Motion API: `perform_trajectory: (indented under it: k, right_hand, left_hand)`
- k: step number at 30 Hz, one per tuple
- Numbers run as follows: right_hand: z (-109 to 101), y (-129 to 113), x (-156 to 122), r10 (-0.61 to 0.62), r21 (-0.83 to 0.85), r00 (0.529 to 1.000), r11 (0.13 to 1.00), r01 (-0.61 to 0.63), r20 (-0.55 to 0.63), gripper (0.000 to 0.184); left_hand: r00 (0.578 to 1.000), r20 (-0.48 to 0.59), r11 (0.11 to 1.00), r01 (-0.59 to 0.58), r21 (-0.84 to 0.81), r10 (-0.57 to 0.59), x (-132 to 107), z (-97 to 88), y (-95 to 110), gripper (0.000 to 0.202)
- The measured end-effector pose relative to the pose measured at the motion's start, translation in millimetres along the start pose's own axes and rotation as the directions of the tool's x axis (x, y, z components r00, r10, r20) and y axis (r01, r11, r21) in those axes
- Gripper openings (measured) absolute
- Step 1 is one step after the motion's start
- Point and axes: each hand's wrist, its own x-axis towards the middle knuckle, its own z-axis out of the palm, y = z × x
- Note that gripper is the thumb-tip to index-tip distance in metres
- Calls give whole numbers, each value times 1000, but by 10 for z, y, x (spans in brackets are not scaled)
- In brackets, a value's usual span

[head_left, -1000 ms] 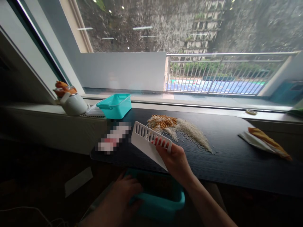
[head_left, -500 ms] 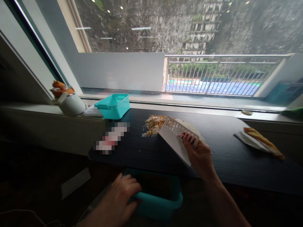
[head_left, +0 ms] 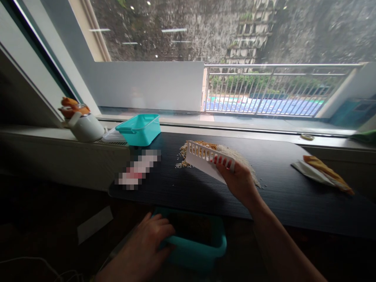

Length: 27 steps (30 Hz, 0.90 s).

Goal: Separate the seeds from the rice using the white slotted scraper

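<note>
My right hand [head_left: 239,178] grips a white plastic board with a row of slots [head_left: 202,162] by its slotted edge. The board stands tilted against a pile of yellow corn kernels and white rice grains [head_left: 237,154] on the dark table, hiding part of it. Some loose grains [head_left: 182,164] lie at its left end. Below the table's front edge, my left hand [head_left: 155,233] is closed on the left rim of a teal plastic bin [head_left: 202,250]. The bin's inside is dark, so its contents are hard to make out.
Another teal bin [head_left: 142,131] stands at the table's back left, near a white mug [head_left: 86,127] with an orange lid on the sill. A blurred-out packet [head_left: 139,170] lies at left, a yellow and white cloth or wrapper [head_left: 323,174] at right. The window runs behind.
My right hand has moved the slotted board left and away from me, onto the corn and rice pile. My left hand and the lower bin stay in place.
</note>
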Motion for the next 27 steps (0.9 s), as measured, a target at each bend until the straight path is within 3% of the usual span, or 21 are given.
perform_trajectory:
  k: [4,10,18,27]
  right_hand:
    - [-14,9,-1,14,2,998,1000,-14,55,28]
    - [-85,-85,-49,-20,54,1000,998,20,14,17]
    - [126,18,24,-84,193,961,981,33,262,26]
    - [280,-71,-3,-93,184,909,983,19,406,26]
  left_hand:
    - [1000,-25,1000,-11,-13,11,-9,7,-9,14]
    - [999,-20,1000,-26,12,26,15,-6,22,13]
    - [991,-92,995,-97,18,98,-72,-43,-172,14]
    - [992,-128,1000,-19,11,20,-285,-205,-411,12]
